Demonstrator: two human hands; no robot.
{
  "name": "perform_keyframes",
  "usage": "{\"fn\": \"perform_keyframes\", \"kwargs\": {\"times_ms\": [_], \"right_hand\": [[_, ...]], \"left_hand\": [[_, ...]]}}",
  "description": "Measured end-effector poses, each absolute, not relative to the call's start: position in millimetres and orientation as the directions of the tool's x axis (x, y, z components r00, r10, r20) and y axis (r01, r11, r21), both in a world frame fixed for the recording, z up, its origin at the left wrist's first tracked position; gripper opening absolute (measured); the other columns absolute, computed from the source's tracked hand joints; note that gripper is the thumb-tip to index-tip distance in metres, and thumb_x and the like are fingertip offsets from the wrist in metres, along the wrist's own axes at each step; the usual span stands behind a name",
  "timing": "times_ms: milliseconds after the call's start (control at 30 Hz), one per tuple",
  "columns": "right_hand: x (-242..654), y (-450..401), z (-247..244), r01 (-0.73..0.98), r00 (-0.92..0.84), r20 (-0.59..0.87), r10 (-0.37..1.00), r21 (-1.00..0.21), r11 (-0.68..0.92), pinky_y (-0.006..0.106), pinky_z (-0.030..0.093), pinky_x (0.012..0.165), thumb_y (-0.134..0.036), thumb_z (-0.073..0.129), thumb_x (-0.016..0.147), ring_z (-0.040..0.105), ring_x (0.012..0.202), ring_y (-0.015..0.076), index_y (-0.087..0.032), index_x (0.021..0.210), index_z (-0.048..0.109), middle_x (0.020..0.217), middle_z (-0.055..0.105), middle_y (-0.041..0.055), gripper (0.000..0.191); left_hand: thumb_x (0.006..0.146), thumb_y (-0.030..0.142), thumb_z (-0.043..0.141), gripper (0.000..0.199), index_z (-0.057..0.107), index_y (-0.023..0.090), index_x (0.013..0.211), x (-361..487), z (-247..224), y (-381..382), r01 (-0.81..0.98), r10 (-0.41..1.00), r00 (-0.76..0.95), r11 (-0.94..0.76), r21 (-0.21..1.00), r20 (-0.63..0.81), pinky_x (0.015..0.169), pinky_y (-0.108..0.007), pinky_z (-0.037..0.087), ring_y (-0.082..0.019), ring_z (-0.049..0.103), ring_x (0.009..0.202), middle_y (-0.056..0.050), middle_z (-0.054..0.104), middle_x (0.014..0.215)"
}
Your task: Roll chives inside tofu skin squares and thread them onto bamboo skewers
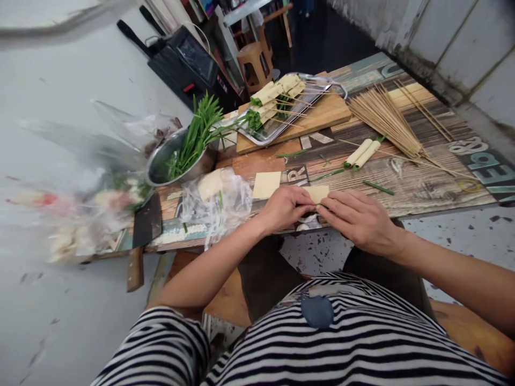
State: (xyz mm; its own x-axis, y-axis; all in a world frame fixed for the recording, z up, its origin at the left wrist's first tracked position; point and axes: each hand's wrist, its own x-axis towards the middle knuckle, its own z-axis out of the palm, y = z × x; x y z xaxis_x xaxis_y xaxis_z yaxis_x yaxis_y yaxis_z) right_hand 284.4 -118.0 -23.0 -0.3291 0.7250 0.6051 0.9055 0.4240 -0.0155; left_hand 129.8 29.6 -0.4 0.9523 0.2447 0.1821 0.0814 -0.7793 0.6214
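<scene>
Near the table's front edge, my left hand (286,206) and my right hand (358,217) meet at a pale yellow tofu sheet (316,193). Both hands have their fingers closed on its near edge. Another square sheet (266,185) lies flat to the left of them. Beyond my right hand, two rolls (363,154) with green ends rest side by side, with a thin skewer by them. Loose green stalks (378,187) lie on the table. What the sheet wraps, if anything, is hidden by my fingers.
A metal tray (263,140) of skewered rolls sits on a wooden board (341,111). Bundled skewers (388,120) lie at right. Leftward are a bowl (155,161) of green stalks, plastic bags (237,195) and a cleaver (147,222) whose handle overhangs the edge.
</scene>
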Motion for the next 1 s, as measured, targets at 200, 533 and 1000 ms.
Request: {"fn": "perform_keyframes", "kwargs": {"times_ms": [200, 533, 1000], "right_hand": [[282, -113, -29, 0.913, -0.359, 0.555, 0.750, 0.042, 0.406, 0.037, 0.043, 0.082, -0.012, 0.037, 0.093, 0.056, 0.088, 0.0197, -0.014, 0.096, 0.068, 0.089, 0.067, 0.0108, 0.031], [299, -85, -14, 0.843, -0.297, 0.356, 0.886, -0.338, 0.419, 0.028, 0.037, 0.065, -0.023, 0.048, 0.091, 0.050, 0.069, 0.0147, -0.014, 0.069, 0.068, 0.068, 0.058, 0.0055, 0.031], [312, -71, -6, 0.782, -0.306, 0.231, 0.924, -0.492, 0.382, 0.027, 0.035, 0.069, -0.023, 0.058, 0.085, 0.052, 0.075, 0.0153, -0.015, 0.077, 0.072, 0.072, 0.063, 0.0055, 0.018]], "left_hand": [[0.085, 0.029, 0.062, 0.019, 0.075, 0.018, 0.075, 128, -4, 29, 0.073, 0.262, 0.940, -0.778, 0.623, 0.217, 0.066, -0.023, 0.047, -0.013, 0.061, 0.072, -0.005, 0.070, 0.077], [0.089, 0.025, 0.058, 0.016, 0.068, 0.015, 0.096, 112, -22, 20, -0.082, 0.092, 0.855, -0.948, 0.309, 0.510, 0.079, -0.031, 0.048, -0.017, 0.063, 0.084, -0.008, 0.071, 0.086], [0.092, 0.026, 0.053, 0.012, 0.063, 0.019, 0.093, 113, -21, 16, 0.024, 0.050, 0.880, -0.998, 0.061, 0.472, 0.077, -0.030, 0.042, -0.014, 0.057, 0.080, -0.002, 0.068, 0.085]]}}
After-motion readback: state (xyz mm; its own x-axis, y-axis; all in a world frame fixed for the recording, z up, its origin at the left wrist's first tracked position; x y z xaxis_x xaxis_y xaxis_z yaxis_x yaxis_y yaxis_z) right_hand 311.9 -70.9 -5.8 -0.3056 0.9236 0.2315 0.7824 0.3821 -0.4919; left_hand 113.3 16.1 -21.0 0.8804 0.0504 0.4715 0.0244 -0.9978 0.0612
